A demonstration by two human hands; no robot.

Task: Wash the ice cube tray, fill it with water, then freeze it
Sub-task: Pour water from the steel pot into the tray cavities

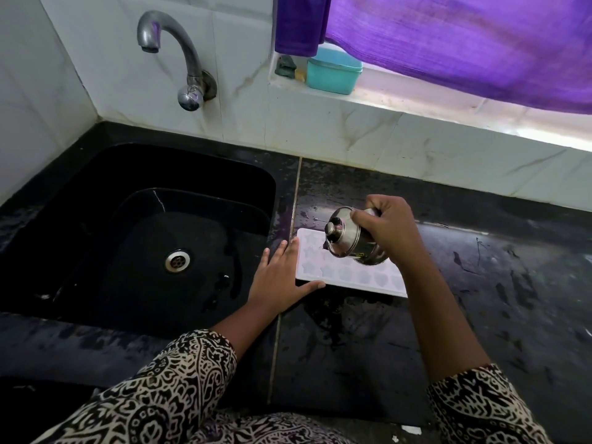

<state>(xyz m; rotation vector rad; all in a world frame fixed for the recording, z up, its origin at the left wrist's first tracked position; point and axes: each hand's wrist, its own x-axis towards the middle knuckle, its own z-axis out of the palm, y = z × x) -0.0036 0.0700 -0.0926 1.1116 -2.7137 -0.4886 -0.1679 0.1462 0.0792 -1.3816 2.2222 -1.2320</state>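
The ice cube tray (352,278) lies flat on the black countertop (480,283), just right of the sink (269,187), with its long side running left to right. Its cavities, shaped like stars and hearts, face up. This placement gives the tray a level base, which a thin flexible mould needs while it takes water.

The left hand (282,274) rests at the tray's left end with its fingers straight and spread. The fingertips (294,243) touch the far-left corner and the thumb lies along the near edge. The hand grips nothing. Judged from its position, it acts as a stop that keeps the tray from sliding towards the sink.

The right hand (389,230) has its fingers and thumb curled round a small steel vessel (347,243) with a knobbed lid. The vessel is held above the tray's far-left portion and tilted down towards the left, so its mouth points at the cavities. This attitude suits pouring. Whether water is leaving the vessel cannot be told.

Relative to the grips, the tray sits directly below the right hand and vessel, apart from them, and directly against the left hand. Droplets show on the countertop beyond the tray.

The tap (179,52) stands over the sink, well apart from the tray. The filling step appears to be in hand; freezing is not yet done.
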